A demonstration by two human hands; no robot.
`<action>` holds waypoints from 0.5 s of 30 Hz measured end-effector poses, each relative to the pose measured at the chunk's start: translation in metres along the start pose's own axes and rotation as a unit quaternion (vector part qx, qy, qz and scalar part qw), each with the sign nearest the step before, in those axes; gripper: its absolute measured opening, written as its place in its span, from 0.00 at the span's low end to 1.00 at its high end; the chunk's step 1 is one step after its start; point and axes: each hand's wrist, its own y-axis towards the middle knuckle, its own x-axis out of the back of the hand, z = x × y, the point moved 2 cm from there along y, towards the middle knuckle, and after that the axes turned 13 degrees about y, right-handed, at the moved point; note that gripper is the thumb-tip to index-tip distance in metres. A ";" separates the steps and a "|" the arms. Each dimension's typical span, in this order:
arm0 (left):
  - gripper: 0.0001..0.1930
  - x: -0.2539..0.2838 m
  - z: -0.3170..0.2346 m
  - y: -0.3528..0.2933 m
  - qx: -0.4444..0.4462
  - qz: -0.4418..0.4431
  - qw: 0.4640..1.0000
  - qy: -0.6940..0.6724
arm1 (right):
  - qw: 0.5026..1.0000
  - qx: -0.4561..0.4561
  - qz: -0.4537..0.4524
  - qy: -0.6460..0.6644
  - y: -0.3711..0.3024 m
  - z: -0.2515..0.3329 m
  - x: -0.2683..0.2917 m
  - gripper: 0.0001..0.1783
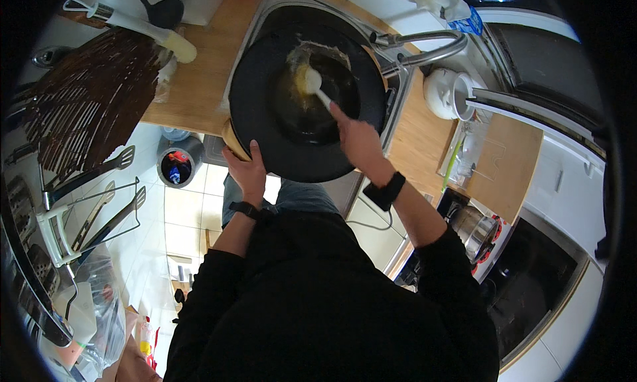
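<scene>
A large black wok (259,90) with wooden side handles rests over the sink (269,0). Murky yellowish liquid or residue (298,83) and some pale foam or scum lie in its hollow. My left hand (246,175) grips the wok's near left edge beside the wooden handle (233,142), thumb over the rim. With my right hand (358,140) I hold a white-handled dish brush (323,98), index finger stretched along the handle. The brush's round pale head touches the wok's inner surface at the residue.
A metal faucet (431,47) arches in from the right of the sink. On the right counter stand a white pot (441,93) and, lower down, a steel pot (472,230). Hanging utensils (109,213) and a dark slatted rack-like thing (93,96) fill the left; a bin (180,163) stands below.
</scene>
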 end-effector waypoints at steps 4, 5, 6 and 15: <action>0.31 0.000 -0.003 0.001 -0.014 -0.013 1.000 0.019 | 0.992 -0.009 0.125 -0.006 -0.051 -0.003 0.006 0.34; 0.31 0.000 -0.002 0.001 -0.003 -0.006 1.000 0.023 | 0.990 -0.049 0.123 -0.050 -0.055 -0.012 0.013 0.34; 0.31 0.001 -0.002 0.001 0.007 0.000 1.000 0.029 | 0.981 -0.095 0.146 -0.090 -0.060 -0.019 0.019 0.34; 0.32 0.000 -0.001 0.001 0.002 -0.003 1.000 0.022 | 0.999 -0.018 0.042 0.013 -0.048 -0.014 -0.012 0.36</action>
